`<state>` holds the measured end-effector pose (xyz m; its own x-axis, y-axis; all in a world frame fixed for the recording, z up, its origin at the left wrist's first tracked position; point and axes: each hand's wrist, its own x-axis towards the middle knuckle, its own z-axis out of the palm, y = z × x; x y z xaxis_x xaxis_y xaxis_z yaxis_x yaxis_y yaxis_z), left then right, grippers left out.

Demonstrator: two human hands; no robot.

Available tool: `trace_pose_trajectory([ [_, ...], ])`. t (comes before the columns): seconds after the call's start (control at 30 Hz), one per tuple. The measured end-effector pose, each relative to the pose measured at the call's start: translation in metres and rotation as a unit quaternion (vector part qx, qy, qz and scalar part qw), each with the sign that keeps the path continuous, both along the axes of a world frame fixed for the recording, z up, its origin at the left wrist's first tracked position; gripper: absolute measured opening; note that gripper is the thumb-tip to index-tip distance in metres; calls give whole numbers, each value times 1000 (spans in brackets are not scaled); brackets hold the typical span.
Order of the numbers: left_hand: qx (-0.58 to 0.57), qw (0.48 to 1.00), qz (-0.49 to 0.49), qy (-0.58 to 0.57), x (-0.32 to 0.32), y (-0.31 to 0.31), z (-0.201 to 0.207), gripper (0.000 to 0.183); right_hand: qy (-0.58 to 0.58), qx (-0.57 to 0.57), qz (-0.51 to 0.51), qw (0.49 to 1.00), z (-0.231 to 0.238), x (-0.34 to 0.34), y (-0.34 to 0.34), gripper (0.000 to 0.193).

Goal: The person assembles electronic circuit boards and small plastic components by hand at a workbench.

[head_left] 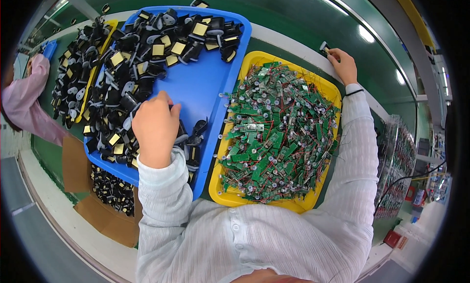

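My left hand reaches into a blue tray, its fingers curled round a black plastic part among the pile; the fingertips are partly hidden. The piled black plastic parts carry cream pads and grey tabs. Out to the far right, my right hand pinches a small black plastic part with a grey tab, over the green belt. Between my arms lies a yellow tray heaped with green circuit boards, with thin red wires and small clear discs.
A cardboard box with more black parts stands below the blue tray. Another yellow-edged tray of black parts is at left, near a co-worker's pink sleeve. Stacked clear trays stand right of my right arm.
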<state>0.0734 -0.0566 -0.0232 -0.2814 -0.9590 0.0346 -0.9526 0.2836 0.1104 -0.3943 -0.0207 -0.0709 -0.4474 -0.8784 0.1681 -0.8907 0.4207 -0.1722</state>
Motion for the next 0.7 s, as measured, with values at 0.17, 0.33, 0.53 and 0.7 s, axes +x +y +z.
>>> trace_pose_trajectory([
  [0.17, -6, 972, -5, 237, -16, 3, 8, 16, 2, -91, 78, 993, 38, 30, 30, 32],
  [0.33, 239, 806, -38, 541, -17, 13, 17, 21, -250, -39, 166, 953, 88, 114, 75, 26],
  [0.53, 371, 645, -105, 660, -26, 17, 10, 21, -144, -39, 246, 958, 75, 160, 70, 19],
  [0.7, 415, 567, -96, 705, -32, 25, 8, 18, -120, -49, 254, 959, 65, 172, 58, 21],
])
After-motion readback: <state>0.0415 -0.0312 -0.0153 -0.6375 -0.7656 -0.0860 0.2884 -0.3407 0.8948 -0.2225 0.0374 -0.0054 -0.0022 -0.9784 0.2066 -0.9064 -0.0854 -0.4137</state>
